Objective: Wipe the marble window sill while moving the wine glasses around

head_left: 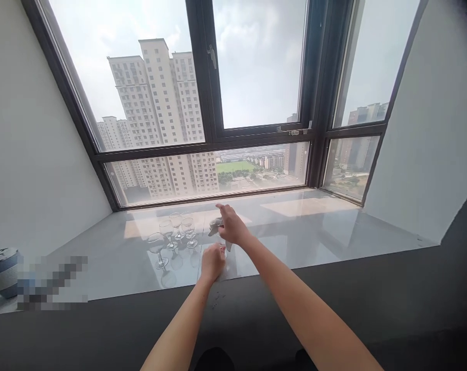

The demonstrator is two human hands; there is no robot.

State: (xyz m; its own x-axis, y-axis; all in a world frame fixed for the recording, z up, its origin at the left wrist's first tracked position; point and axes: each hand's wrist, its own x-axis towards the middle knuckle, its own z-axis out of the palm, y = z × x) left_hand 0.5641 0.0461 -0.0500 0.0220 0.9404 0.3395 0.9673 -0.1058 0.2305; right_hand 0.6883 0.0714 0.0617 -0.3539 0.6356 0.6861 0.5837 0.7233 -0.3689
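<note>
A gray cloth (215,226) is gripped in the right hand (233,226), over the middle of the ledge (311,242), while the left hand (213,262) is curled closed just beside the front edge, its contents hidden from sight. On the left, reach is limited by stemmed glasses (162,263) standing nearby; wider room is offered rightward, bounded by the window frame (324,103) and side wall (415,170).

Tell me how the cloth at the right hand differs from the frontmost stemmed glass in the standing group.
Look: the cloth is greyish and opaque, while the stemmed glass is clear. Shape: the cloth is crumpled, whereas the stemmed glass has a rounded bowl, a stem and a foot. Pose: the cloth is held in the right hand; the stemmed glass stands upright on the windowsill.
</note>
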